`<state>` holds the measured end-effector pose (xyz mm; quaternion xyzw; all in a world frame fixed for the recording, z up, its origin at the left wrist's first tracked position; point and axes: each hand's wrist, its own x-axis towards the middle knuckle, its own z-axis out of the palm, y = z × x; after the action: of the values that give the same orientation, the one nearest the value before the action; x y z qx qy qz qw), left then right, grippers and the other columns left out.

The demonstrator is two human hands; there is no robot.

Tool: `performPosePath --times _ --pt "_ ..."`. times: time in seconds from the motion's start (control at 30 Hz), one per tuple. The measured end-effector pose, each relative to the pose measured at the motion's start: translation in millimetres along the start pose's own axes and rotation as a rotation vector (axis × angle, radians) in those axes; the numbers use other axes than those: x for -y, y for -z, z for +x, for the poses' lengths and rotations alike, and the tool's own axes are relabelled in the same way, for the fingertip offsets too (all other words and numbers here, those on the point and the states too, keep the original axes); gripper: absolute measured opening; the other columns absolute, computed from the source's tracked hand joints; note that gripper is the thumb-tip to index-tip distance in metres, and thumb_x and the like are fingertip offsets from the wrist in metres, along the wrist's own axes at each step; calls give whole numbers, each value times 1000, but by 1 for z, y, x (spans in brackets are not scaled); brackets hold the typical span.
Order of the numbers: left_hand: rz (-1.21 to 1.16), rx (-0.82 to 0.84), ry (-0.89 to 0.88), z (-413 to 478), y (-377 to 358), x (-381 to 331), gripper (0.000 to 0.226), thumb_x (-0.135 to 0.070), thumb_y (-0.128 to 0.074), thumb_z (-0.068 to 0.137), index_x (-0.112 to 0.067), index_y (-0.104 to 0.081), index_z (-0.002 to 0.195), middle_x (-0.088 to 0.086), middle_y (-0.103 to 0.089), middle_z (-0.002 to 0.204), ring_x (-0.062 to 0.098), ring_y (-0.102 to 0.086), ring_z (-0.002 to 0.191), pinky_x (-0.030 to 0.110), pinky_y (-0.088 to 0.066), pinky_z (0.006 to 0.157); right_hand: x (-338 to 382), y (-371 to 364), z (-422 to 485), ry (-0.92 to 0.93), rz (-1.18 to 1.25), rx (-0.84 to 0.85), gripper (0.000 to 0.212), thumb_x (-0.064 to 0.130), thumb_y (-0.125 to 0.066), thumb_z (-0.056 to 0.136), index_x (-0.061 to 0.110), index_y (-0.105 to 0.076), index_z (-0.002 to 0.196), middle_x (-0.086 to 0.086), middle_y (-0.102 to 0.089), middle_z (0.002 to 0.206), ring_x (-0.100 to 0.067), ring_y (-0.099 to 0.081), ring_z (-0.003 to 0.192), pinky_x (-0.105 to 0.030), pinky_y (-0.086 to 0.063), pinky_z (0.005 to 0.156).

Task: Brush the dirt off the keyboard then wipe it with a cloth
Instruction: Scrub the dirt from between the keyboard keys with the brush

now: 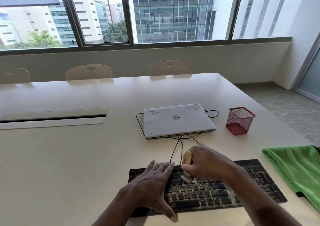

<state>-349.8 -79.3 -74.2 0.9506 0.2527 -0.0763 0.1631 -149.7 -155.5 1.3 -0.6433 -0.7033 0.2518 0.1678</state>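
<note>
A black keyboard (216, 191) lies near the table's front edge, its keys speckled with pale dirt. My left hand (152, 182) rests flat on the keyboard's left part, fingers straight and thumb spread. My right hand (206, 161) grips a small brush (187, 158) with a light wooden handle. Its pale bristles touch the upper key rows near the middle. A green cloth (297, 170) lies on the table right of the keyboard.
A shut, scuffed white laptop (178, 120) sits behind the keyboard, with black cables (180, 144) running to it. A red mesh pen holder (240, 120) stands to its right. The white table (69, 156) has a cable slot at left. Chairs line the far side.
</note>
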Motion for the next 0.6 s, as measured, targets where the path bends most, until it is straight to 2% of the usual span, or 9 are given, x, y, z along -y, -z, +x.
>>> performPosePath --times 0.1,0.2,0.27,0.37,0.43,0.53,0.6 --pt "-5 1 -1 0 0 0 147 -80 -76 65 -15 15 160 3 4 171 14 8 155 31 20 121 -2 1 0 -23 -14 65 25 24 -63 93 5 -71 79 -14 -70 76 -12 -48 53 -30 -43 53" --pt "-4 0 -4 1 -1 1 147 -81 -75 64 -16 16 160 3 5 171 14 11 155 31 21 120 2 7 -1 50 19 -9 17 25 -66 93 18 -74 80 -2 -70 74 -5 -55 55 -21 -47 55" --pt "-6 -3 -7 2 -2 1 148 -81 -75 64 -17 16 161 3 5 171 13 10 155 31 20 121 7 7 -2 104 28 30 10 28 -69 92 22 -76 87 5 -72 77 -4 -62 62 -22 -53 60" --pt "-12 -9 -10 1 -1 1 148 -80 -76 64 -16 16 161 3 3 171 13 9 155 29 21 119 6 2 -2 109 -13 129 15 22 -67 90 12 -73 81 -4 -71 73 -9 -54 55 -31 -49 55" --pt "-14 -9 -7 1 0 0 147 -78 -76 65 -15 15 160 3 3 171 13 8 155 28 22 119 2 4 -3 60 -51 135 17 18 -64 86 6 -69 74 -9 -67 68 -10 -47 50 -30 -41 49" --pt "-25 -9 -9 1 1 1 146 -77 -77 65 -14 15 160 3 2 171 13 7 155 28 22 119 0 9 -2 60 -64 47 17 19 -64 84 11 -69 71 -6 -67 67 -7 -46 48 -28 -41 48" --pt "-18 -6 -13 1 1 0 147 -77 -77 65 -14 15 160 3 3 171 13 8 155 29 22 119 3 11 -1 103 -34 46 15 22 -66 87 15 -72 76 -2 -69 71 -12 -54 52 -29 -48 52"
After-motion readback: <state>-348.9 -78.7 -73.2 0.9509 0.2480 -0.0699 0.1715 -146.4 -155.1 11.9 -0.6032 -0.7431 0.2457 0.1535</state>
